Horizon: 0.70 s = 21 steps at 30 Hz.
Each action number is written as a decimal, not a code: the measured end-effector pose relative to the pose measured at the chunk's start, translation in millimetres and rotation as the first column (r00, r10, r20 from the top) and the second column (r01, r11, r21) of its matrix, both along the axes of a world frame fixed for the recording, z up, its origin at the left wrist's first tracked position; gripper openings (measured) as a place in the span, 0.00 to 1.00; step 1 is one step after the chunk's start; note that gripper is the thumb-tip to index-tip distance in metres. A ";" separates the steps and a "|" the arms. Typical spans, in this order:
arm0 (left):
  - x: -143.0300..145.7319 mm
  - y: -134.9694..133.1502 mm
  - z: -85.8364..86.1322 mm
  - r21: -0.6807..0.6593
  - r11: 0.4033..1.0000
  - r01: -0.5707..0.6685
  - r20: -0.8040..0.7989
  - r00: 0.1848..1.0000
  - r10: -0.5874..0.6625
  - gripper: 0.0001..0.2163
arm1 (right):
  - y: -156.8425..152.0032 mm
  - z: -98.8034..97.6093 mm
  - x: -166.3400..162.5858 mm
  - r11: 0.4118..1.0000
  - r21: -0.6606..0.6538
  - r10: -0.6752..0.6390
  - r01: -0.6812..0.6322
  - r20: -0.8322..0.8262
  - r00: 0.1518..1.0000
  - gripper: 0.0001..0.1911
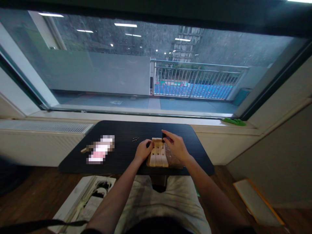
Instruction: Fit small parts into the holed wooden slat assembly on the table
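Head view, lower centre: wooden block [158,156] flat on dark desk [122,152], left grip [143,150] curled round its left edge, right grip [176,146] pinching small dark piece [163,136] at its far end. Looks stiff, light, not fragile; best held by long sides.

- We see pale, smooth, unfinished wood in the slatted block [157,156].
- The table [122,152] looks matt black, finely textured.
- The small screws [135,139] look like dull metal.

No lettering, label or number can be read anywhere.
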<state>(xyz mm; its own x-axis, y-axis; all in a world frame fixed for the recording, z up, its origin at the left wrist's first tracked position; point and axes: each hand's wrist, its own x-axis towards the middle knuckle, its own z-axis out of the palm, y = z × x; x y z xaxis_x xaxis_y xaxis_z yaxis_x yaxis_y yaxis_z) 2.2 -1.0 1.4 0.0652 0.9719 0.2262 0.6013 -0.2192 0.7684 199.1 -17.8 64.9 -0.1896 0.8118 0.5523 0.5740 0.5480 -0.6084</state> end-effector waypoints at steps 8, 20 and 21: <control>0.0 -0.8 1.8 -0.004 1.000 -0.004 -0.005 1.000 0.004 0.11 | 0.7 -1.5 0.4 0.997 0.070 -0.025 0.021 0.050 0.998 0.21; -0.4 -1.7 2.8 -0.002 1.000 -0.013 -0.002 1.000 0.013 0.10 | -1.7 -1.7 -2.4 0.997 0.075 -0.035 0.026 0.117 0.993 0.17; -0.2 -1.6 2.7 -0.002 1.000 -0.014 -0.001 1.000 0.014 0.10 | -1.6 -1.5 -2.7 0.997 0.079 -0.031 0.022 0.117 0.993 0.17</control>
<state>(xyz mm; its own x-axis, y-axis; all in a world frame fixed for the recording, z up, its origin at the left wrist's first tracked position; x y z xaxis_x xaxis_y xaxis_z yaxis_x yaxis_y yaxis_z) 2.0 -2.6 4.1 0.0521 0.9731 0.2244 0.6053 -0.2094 0.7680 196.5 -19.4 63.3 -0.2365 0.7729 0.5888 0.6543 0.5746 -0.4916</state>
